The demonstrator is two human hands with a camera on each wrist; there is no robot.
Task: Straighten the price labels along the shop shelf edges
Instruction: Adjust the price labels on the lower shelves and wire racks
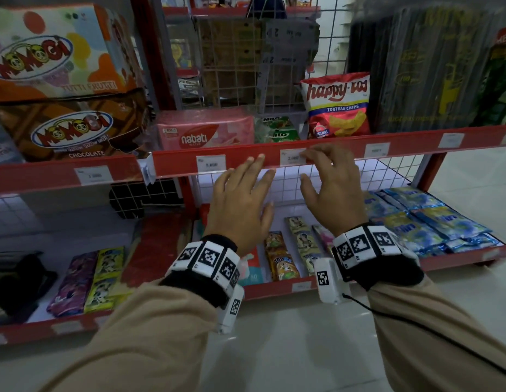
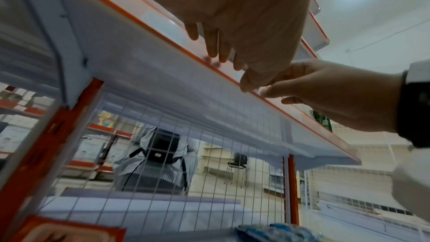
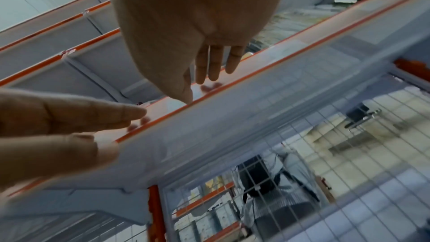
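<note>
Both hands are up at the red front edge (image 1: 175, 165) of the middle shelf, nearest the cam. L hand (image 1: 240, 205) is spread flat, fingers straight, tips resting on the edge strip between two labels, holding nothing. R hand (image 1: 331, 190) has its fingers bent over the strip, tips on the right end of the 2.000 label (image 1: 292, 157); it looks like a light pinch or nudge w/ the thumb at the strip's lower lip (wrist views show both sets of fingertips on the strip, but the label itself is too washed out to read there). So the 2.000 label, mid-edge, seems to be the one in work now. Its neighbour to the left, the 5.000 label (image 1: 211, 164), sits fairly level, as does the 1.000 label (image 1: 92, 175) on the left shelf section, so those look done or never needed it. Toward the right end of the edge, two more labels (image 1: 376, 150) (image 1: 451, 140) are blurred; can't tell if they're straight. Bottom shelf edge labels (image 1: 301, 286) also look untouched. Est. roughly midway along this shelf, w/ right end and lower edge prob. left.
</note>
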